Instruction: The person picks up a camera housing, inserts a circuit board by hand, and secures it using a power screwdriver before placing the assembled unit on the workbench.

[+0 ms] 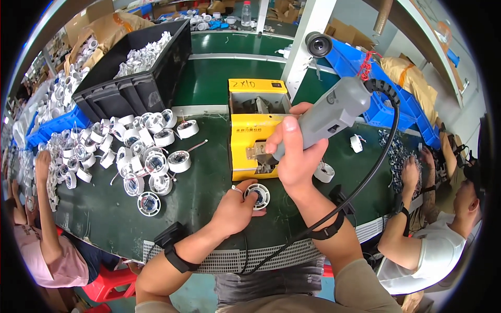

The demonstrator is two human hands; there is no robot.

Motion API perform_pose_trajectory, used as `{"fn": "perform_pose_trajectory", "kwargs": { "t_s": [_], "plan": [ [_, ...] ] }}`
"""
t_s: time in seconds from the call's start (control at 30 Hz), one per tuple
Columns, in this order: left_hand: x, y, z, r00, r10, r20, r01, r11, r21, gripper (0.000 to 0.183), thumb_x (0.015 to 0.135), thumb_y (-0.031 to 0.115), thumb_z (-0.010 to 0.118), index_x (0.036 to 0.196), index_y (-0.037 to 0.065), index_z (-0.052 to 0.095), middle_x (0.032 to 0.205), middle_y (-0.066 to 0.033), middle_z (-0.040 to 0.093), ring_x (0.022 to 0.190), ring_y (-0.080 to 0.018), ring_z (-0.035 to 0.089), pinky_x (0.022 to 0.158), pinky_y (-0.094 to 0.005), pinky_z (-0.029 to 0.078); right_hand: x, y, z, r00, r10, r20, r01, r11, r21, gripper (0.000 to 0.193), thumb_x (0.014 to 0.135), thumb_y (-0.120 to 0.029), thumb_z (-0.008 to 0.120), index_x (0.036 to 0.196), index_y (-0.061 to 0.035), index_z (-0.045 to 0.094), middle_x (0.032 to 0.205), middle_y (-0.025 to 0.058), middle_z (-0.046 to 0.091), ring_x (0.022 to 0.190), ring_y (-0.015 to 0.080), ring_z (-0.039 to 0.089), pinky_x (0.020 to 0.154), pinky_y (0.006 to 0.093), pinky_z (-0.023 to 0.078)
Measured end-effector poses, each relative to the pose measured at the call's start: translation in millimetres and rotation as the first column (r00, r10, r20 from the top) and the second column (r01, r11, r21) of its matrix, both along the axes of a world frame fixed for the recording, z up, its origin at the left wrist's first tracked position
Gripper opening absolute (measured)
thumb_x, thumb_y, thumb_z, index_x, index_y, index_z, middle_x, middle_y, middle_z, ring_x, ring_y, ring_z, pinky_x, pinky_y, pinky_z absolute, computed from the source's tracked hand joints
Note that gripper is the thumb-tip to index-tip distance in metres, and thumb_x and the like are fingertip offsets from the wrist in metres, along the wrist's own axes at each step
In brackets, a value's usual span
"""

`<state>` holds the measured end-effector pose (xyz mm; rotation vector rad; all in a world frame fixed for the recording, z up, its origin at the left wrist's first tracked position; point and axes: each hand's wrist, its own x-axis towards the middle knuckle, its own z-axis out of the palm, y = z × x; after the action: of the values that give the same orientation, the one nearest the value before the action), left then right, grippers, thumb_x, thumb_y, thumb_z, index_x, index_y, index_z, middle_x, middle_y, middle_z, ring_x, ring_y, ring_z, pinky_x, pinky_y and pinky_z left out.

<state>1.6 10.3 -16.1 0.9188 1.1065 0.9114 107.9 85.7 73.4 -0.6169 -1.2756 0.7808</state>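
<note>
My left hand [233, 209] pinches a white round plastic housing [257, 196] with a dark circuit inside, low over the green bench in front of the yellow machine. My right hand [297, 151] is wrapped round a grey electric screwdriver [334, 112], whose black cable runs down past my forearm. The tool's lower end is by the front of the yellow screw feeder [245, 141], largely hidden by my fingers, so I cannot tell whether its tip touches the feeder. Another white housing [324, 172] lies just right of my right wrist.
To the left, a heap of white housings [155, 163] with wires covers the bench. Behind it stands a black crate [130, 99] of small white parts. Blue trays [386, 112] lie at right. Co-workers sit on both sides; dark small parts [396, 161] lie before the right one.
</note>
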Motion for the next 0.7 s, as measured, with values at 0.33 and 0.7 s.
{"fn": "perform_pose_trajectory", "kwargs": {
  "t_s": [0.33,0.7],
  "plan": [
    [-0.3,0.0,-1.4,1.0,0.005,-0.017,-0.005,1.0,0.003,0.038,0.096,0.008,0.044,0.131,-0.008,0.041,0.106,-0.0162,0.06,0.082,-0.023,0.069,0.071,-0.028,0.058,0.3,-0.2,0.4,0.999,0.039,-0.032,-0.039,0.999,-0.001,0.024,0.091,-0.018,0.055,0.098,0.0027,0.045,0.058,0.0066,0.051,0.048,0.0136,0.051,0.049,0.0275,0.043],
    [0.8,1.9,2.6,0.999,0.022,0.042,-0.021,0.999,-0.028,0.038,0.095,0.004,0.042,0.131,-0.009,0.04,0.108,-0.0164,0.058,0.085,-0.0206,0.065,0.075,-0.0292,0.06,5.2,-5.9,-2.8,0.997,0.079,-0.012,-0.079,0.997,-0.018,0.022,0.092,-0.017,0.054,0.099,0.0006,0.044,0.062,0.0059,0.052,0.049,0.0123,0.05,0.049,0.0271,0.043]
  ]
}}
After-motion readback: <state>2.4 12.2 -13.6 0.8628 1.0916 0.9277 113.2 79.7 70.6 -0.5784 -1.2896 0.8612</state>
